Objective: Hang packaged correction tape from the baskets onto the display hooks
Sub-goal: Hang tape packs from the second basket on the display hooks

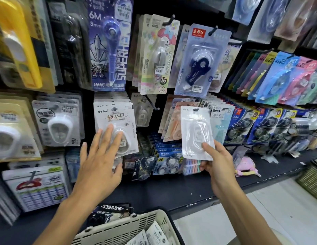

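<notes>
My right hand (217,162) pinches a white correction tape pack (196,133) by its lower edge, thumb on the clear blister, holding it upright in front of the display. My left hand (99,156) lies flat with straight fingers against a stack of matching white packs (116,121) hanging on a hook in the middle row. A bare black hook (152,103) juts out between the two hands. The cream basket (129,228) at the bottom holds more of the same packs (156,234).
Other correction tape packs crowd the wall: a purple one (110,45), a pink cartoon one (159,55), a navy one (200,61). Loose items lie on the black shelf (171,190). A second basket (311,175) sits at right. White floor below right.
</notes>
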